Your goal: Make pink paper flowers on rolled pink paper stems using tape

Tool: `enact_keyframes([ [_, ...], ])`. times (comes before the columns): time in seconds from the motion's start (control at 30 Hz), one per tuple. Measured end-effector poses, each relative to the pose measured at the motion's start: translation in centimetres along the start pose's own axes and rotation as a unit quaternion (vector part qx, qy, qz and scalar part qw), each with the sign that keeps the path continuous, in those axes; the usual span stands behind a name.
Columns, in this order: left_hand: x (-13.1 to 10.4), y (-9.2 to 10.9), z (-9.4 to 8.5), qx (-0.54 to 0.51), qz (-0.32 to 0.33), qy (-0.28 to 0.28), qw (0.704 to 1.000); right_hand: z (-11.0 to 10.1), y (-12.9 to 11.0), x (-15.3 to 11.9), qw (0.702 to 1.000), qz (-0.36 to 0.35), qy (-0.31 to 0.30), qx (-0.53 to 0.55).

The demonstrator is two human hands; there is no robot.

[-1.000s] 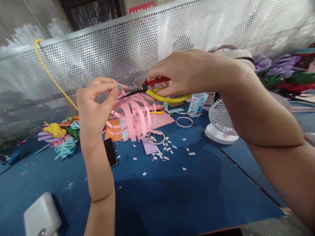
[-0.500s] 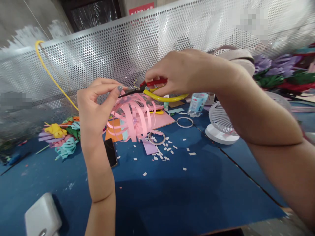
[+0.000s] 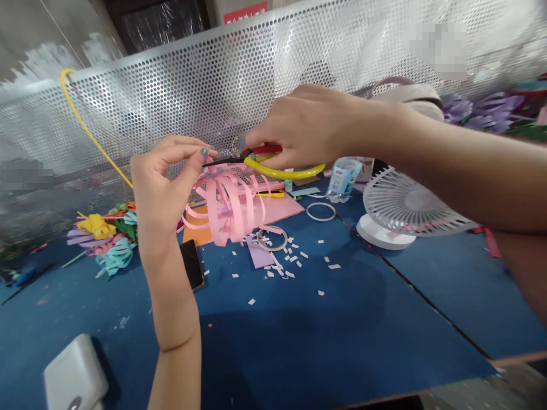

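Note:
My left hand point(image 3: 171, 171) pinches the top of a pink paper-strip lantern point(image 3: 231, 208), which hangs above the table. In my right hand point(image 3: 299, 128) are pliers with red and yellow handles point(image 3: 284, 171). The dark tips of the pliers reach to the top of the lantern, close by my left fingertips. What exactly lies between the tips is too small to tell. Below the lantern are a metal ring point(image 3: 272, 239), a purple paper piece point(image 3: 258, 254) and small white paper scraps point(image 3: 334, 266).
A white fan point(image 3: 387, 232) stands at the right, near a plastic cup point(image 3: 343, 177) and a second ring point(image 3: 321, 212). Paper flowers point(image 3: 100, 228) lie at the left, a black phone point(image 3: 193, 265) under the lantern's left side, a white device point(image 3: 76, 373) at the front left. Perforated metal rises behind.
My right hand and the pliers have shifted slightly left, and the right forearm has risen, showing more of the fan. The pink lantern has turned a little.

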State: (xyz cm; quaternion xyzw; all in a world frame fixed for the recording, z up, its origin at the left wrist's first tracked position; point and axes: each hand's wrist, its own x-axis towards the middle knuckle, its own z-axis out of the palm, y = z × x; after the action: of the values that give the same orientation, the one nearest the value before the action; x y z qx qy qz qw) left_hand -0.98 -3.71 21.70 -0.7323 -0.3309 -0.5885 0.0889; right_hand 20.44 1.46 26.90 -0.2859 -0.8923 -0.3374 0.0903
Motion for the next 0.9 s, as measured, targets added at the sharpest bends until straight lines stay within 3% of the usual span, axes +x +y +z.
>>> enact_keyframes([
  [0.3, 0.1, -0.1, 0.2, -0.003, 0.011, 0.004, 1.0, -0.6, 0.5, 0.2, 0.998, -0.036, -0.027, -0.032],
  [0.63, 0.0, -0.4, 0.3, 0.003, -0.008, 0.005, 1.0, -0.2, 0.8, 0.3, 0.993, -0.009, -0.037, 0.114],
  [0.9, 0.2, -1.3, 0.5, -0.024, -0.019, -0.003, 1.0, -0.1, 0.6, 0.4, 0.998, -0.049, -0.012, -0.045],
])
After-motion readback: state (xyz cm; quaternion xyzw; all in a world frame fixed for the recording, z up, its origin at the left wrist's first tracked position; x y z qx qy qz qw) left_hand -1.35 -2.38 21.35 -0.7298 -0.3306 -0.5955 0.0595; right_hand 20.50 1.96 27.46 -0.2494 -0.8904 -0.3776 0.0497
